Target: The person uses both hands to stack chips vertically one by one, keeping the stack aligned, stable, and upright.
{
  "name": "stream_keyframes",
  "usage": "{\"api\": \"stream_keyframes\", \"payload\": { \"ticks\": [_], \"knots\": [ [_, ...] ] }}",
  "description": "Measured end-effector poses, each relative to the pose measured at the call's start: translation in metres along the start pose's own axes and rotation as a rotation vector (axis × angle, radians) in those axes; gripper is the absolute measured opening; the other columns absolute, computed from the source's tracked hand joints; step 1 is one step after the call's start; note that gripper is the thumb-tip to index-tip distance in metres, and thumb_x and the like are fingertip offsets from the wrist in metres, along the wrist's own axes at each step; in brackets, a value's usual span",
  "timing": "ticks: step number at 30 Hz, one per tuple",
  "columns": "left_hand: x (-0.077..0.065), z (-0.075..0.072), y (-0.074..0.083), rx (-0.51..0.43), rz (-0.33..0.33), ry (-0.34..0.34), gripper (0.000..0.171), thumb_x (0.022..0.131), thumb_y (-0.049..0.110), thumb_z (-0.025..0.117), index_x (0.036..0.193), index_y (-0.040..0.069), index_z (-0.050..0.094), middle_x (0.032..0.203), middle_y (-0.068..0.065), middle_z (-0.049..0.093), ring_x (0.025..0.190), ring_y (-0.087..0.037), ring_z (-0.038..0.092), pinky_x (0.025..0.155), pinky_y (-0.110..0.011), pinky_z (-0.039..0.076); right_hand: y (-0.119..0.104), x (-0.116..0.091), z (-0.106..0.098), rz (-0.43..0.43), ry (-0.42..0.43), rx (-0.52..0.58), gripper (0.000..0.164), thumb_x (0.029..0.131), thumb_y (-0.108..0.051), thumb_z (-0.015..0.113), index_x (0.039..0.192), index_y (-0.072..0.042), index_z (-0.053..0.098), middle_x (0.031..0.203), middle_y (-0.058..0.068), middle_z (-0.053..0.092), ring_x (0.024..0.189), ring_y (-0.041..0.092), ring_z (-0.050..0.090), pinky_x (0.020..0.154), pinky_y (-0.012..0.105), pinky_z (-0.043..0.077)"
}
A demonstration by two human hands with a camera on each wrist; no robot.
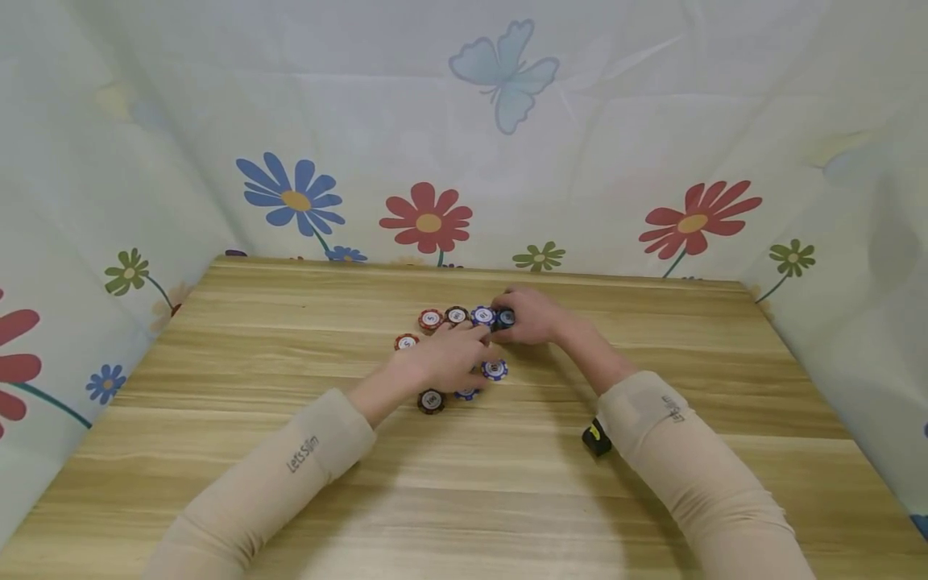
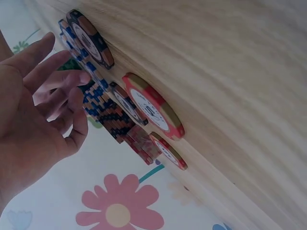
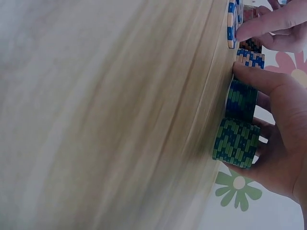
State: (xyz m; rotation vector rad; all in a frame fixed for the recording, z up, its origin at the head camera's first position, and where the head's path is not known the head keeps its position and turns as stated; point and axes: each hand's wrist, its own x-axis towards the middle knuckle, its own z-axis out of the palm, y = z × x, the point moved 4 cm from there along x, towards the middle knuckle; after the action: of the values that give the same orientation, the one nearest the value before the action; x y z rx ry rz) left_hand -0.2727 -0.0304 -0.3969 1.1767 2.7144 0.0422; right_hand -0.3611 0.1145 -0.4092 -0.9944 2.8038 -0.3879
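Note:
In the head view, my right hand (image 1: pixel 531 316) grips around a dark green stack of poker chips (image 1: pixel 505 320) at the right end of a row of stacks. The right wrist view shows the right hand's fingers around two neighbouring stacks, the green chip stack (image 3: pixel 236 143) and a darker one, with a blue chip stack (image 3: pixel 252 58) just beyond. My left hand (image 1: pixel 455 354) hovers over the loose chips in front of the row, fingers loosely bent. A fingertip of it is close to a blue chip (image 3: pixel 232 26); contact is unclear. The left wrist view shows nothing in its grasp.
A red chip stack (image 1: pixel 431 320) and a black chip stack (image 1: pixel 457 314) continue the row leftward. Nearer lie loose chips: a red one (image 1: pixel 407 342), a blue one (image 1: pixel 495 370) and a black one (image 1: pixel 431 401). A small black-and-yellow object (image 1: pixel 597 437) sits beside the right sleeve on the wooden table (image 1: pixel 254 346).

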Motion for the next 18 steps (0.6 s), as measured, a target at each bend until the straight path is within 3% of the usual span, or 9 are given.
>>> {"api": "stream_keyframes", "payload": {
  "ticks": [4,9,18],
  "knots": [
    [0.0010,0.0004,0.0011,0.002,-0.011,-0.010,0.036,0.100,0.043,0.067,0.132,0.028,0.071,0.138,-0.002,0.055,0.131,-0.025,0.047,0.104,-0.053,0.041,-0.0019,-0.0004,-0.0017,-0.009,-0.001,-0.005,0.052,0.089,-0.034,0.080,0.128,-0.002,0.067,0.122,0.018,0.063,0.110,0.034,0.060,0.098,0.048,0.048],
    [0.0051,0.0000,0.0039,0.003,0.009,0.030,0.031,0.099,0.039,0.069,0.126,0.023,0.073,0.133,-0.001,0.059,0.125,-0.023,0.052,0.102,-0.054,0.041,-0.0009,0.0004,-0.0024,0.010,-0.010,-0.013,0.048,0.090,-0.029,0.077,0.129,-0.003,0.066,0.122,0.017,0.062,0.110,0.033,0.060,0.098,0.048,0.047],
    [0.0091,0.0019,0.0072,0.039,-0.041,0.053,0.030,0.096,0.040,0.073,0.116,0.019,0.072,0.125,0.000,0.063,0.118,-0.021,0.056,0.104,-0.055,0.038,-0.0011,0.0040,0.0002,0.011,-0.022,-0.055,0.048,0.091,-0.030,0.076,0.129,-0.004,0.065,0.125,0.019,0.061,0.113,0.034,0.059,0.100,0.048,0.046]
  ]
}}
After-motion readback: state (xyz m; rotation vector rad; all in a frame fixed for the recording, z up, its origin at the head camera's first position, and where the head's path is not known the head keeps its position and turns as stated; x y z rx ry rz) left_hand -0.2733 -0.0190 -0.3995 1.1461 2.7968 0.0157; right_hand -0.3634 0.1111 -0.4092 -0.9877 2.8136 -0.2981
